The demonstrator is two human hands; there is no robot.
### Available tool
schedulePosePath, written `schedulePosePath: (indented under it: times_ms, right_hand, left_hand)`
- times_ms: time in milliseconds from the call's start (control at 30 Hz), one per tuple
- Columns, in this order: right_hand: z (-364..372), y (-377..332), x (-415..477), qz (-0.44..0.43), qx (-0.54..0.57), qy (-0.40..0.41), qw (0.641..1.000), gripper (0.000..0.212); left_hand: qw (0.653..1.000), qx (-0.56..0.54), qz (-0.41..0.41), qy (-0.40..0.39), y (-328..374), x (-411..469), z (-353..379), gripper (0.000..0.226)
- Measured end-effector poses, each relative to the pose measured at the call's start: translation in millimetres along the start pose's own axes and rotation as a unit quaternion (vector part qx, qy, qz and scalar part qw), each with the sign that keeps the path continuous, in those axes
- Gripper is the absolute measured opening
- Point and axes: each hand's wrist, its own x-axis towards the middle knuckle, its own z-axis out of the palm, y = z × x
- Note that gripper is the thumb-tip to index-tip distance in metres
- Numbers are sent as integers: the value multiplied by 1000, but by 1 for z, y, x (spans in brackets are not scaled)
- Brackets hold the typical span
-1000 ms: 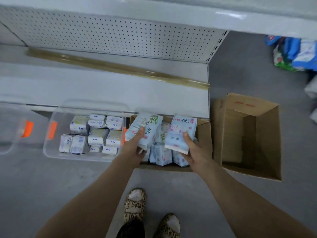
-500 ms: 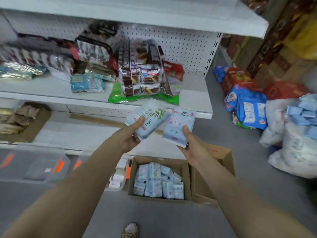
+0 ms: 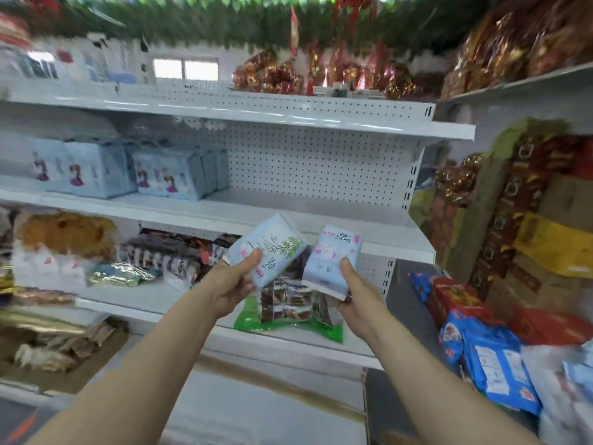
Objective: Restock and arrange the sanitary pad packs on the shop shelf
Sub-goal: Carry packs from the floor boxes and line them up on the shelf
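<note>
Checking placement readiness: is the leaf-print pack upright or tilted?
Tilted: the leaf-print pack leans right in the left hand, toward the pink-print pack.

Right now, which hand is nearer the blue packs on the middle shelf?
Left. The left hand, gripping the leaf pack, is below and right of the blue packs; the right hand, gripping the pink pack, is farther right.
</note>
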Motion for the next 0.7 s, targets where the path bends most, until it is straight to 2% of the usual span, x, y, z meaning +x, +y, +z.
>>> schedulePosePath:
  times_ms: [100, 200, 333, 467, 533, 600, 700]
  right_hand:
    - [22, -16, 6, -1, -3, -22, 1000, 56]
    - [36, -26, 16, -19, -20, -31, 999, 51]
    - [54, -31, 38, -39, -49, -35, 997, 42]
    - [79, -30, 65, -51, -50, -32, 997, 38]
    - [94, -28, 83, -58, -57, -28, 996, 36]
    - [110, -25, 103, -65, -63, -22, 996, 34]
    - [137, -18, 133, -70, -65, -4, 995, 34]
  left_hand:
    - [999, -47, 7, -6, 22, -1, 0, 12]
    - [998, -56, 23, -14, 37, 5, -1, 16]
    - [996, -84, 33, -12, 53, 24, -12, 42]
    - [994, -99, 47, -21, 75, 62, -28, 31]
    - [993, -103, 51, -41, 88, 92, -42, 44]
    - [992, -95, 47, -65, 102, 123, -56, 68]
    - [997, -22, 41, -55, 120, 164, -74, 68]
